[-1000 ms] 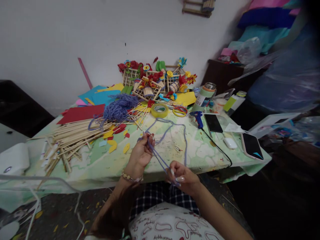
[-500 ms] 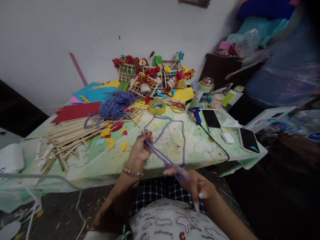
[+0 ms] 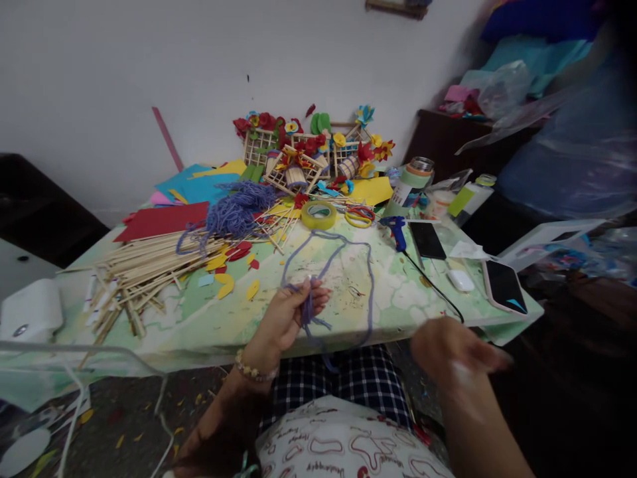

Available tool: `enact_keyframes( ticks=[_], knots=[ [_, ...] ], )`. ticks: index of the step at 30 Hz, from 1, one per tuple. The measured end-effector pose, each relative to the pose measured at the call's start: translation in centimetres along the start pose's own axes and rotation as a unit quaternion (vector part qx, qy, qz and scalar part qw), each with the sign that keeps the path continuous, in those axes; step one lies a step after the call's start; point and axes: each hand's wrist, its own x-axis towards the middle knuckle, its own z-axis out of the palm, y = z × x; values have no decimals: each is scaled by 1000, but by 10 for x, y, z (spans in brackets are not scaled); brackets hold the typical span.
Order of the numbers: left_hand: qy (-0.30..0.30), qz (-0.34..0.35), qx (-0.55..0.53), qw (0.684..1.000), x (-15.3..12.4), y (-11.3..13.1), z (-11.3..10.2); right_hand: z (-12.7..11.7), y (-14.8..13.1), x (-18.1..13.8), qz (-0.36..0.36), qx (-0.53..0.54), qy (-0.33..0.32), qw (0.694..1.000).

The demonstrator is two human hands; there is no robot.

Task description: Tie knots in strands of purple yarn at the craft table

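My left hand (image 3: 291,315) pinches a bundle of purple yarn strands (image 3: 371,279) at the near edge of the table (image 3: 209,318). The strands loop across the table toward the tape roll (image 3: 319,215) and hang down over the edge. My right hand (image 3: 455,352) is blurred, off to the right below the table edge, fingers spread and holding nothing. A heap of the same purple yarn (image 3: 237,211) lies further back on the left.
Wooden sticks (image 3: 149,269) are piled on the left, with coloured foam sheets (image 3: 164,222) and petals behind. Stick crates with foam flowers (image 3: 303,156) stand at the back. A blue glue gun (image 3: 397,231), scissors (image 3: 359,214), two phones (image 3: 502,285) and a bottle (image 3: 413,182) lie right.
My right hand has let go of the yarn and swung away to the right. The left hand keeps the strands and has dropped slightly toward the table edge.
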Motion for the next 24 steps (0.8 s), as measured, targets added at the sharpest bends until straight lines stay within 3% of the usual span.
enact_keyframes(
  ticks=[4, 8, 12, 17, 20, 22, 24],
  knots=[
    [-61, -25, 69, 995, -21, -9, -2, 56, -6, 44, -38, 188, -58, 980],
    [-135, -70, 193, 969, -40, -16, -13, 97, -3, 76, 28, 348, -91, 932],
    [-157, -96, 295, 938, -57, -20, -37, 111, -3, 85, 18, 407, -34, 913],
    [-40, -78, 368, 926, -73, -5, -75, 126, 19, 73, -32, 290, 1, 957],
    [77, -34, 378, 922, -81, 6, -96, 140, 48, 66, -22, 141, -86, 986],
    [137, 7, 340, 930, -84, 7, -108, 148, 72, 66, 15, 19, -166, 986],
    [165, 42, 270, 948, -85, 2, -116, 155, 95, 71, 54, -91, -197, 975]
  ],
)
